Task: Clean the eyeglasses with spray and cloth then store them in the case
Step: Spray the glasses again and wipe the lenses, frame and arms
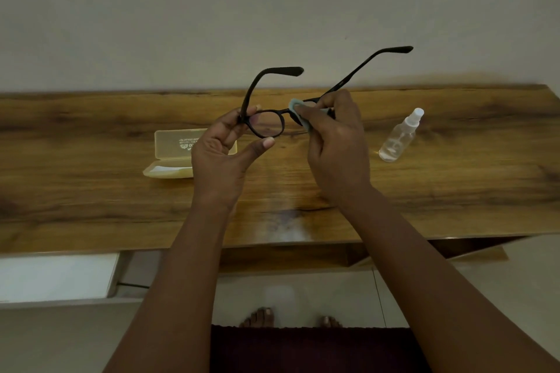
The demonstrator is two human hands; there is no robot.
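Wiping step in hand. Eyeglasses (268, 124) held above the table (91, 191), left hand (224, 148) grip pinched on the hinge; cloth (298, 109) pinched over one lens by right hand (336, 145). Next, likely: other lens wiped, temples folded, case (169, 157) lies open.

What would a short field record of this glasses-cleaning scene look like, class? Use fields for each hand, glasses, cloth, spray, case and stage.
left hand: grips the glasses at the frame's left end
right hand: pinches the cloth on the other lens
glasses: black, arms unfolded, held above the table
cloth: light blue, wrapped over one lens
spray: clear bottle, upright on the table, right of the hands
case: yellowish, open, on the table behind the left hand
stage: wiping; glasses not yet in the case
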